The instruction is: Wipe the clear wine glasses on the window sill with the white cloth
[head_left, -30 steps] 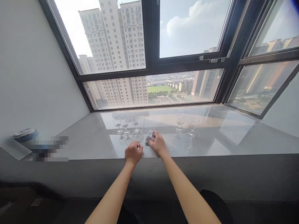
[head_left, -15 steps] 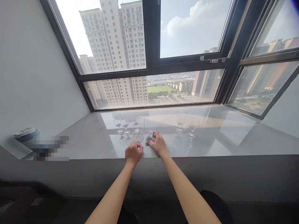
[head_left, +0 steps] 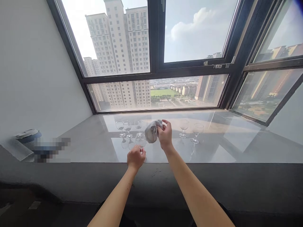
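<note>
My left hand (head_left: 136, 157) is closed around the stem of a clear wine glass (head_left: 140, 139) near the sill's front edge. To its right, my right hand (head_left: 165, 134) pinches a grey-white cloth (head_left: 151, 130), which hangs bunched just beside the bowl of that glass. Three more stemmed glasses stand upright behind my left hand: one at the left (head_left: 120, 126), one beside it (head_left: 127, 127) and one a little to the right (head_left: 138, 126). Two others, a nearer one (head_left: 197, 130) and a farther one (head_left: 184, 126), stand right of my right hand.
The glossy tiled sill (head_left: 94, 142) runs below a dark-framed window (head_left: 156, 67). At the far left lie a blue and white container (head_left: 27, 135) and a translucent sheet or bag (head_left: 17, 149), partly pixelated. A wall rises on the left.
My right hand has risen and moved slightly away from me, and the cloth now hangs larger and more spread out. My left hand stays at the glass. The view has shifted slightly.
</note>
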The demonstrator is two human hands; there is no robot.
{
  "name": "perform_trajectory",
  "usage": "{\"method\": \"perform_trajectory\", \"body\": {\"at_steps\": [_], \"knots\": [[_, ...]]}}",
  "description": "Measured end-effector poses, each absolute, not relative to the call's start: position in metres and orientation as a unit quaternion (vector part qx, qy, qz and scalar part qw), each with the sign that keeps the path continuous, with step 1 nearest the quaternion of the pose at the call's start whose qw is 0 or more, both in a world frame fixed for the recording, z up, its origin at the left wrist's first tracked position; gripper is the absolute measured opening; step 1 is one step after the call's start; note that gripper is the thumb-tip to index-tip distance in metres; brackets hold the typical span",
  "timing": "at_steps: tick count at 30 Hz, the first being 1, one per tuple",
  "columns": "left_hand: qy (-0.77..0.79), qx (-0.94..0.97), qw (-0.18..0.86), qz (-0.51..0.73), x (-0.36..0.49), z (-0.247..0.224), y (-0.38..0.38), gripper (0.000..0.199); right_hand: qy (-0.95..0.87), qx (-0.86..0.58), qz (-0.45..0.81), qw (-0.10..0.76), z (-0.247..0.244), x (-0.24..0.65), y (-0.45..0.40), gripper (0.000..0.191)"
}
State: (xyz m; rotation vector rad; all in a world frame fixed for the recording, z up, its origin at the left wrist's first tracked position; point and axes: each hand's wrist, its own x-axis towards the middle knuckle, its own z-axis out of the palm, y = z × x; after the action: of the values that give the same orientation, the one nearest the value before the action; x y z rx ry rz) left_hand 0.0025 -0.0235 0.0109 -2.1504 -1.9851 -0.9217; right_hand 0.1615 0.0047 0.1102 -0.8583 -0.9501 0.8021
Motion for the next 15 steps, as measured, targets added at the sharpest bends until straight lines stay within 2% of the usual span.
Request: {"method": "perform_trajectory", "body": {"at_steps": [2,5,7,11,13,15], "knots": [[-0.648,-0.698,0.038,-0.303,0.003,0.011,-0.024,0.025,-0.449,-0.361,0.35,0.738,0.137,0.15,0.001,0.043],[-0.647,-0.697,0.044,-0.306,0.003,0.012,-0.024,0.022,-0.512,-0.386,0.265,0.72,0.158,0.132,-0.003,0.039],[-0.646,-0.698,0.052,-0.304,0.003,0.012,-0.023,0.021,-0.59,-0.43,0.187,0.657,0.158,0.123,-0.005,0.043],[-0.66,-0.693,0.069,-0.281,0.003,0.011,-0.022,0.025,-0.745,-0.499,0.075,0.437,0.139,0.112,-0.005,0.05],[-0.661,-0.692,0.076,-0.28,0.003,0.01,-0.022,0.025,-0.768,-0.508,0.048,0.388,0.132,0.11,-0.005,0.049],[-0.656,-0.694,0.077,-0.286,0.003,0.01,-0.022,0.024,-0.777,-0.502,0.019,0.379,0.129,0.11,-0.005,0.053]]}}
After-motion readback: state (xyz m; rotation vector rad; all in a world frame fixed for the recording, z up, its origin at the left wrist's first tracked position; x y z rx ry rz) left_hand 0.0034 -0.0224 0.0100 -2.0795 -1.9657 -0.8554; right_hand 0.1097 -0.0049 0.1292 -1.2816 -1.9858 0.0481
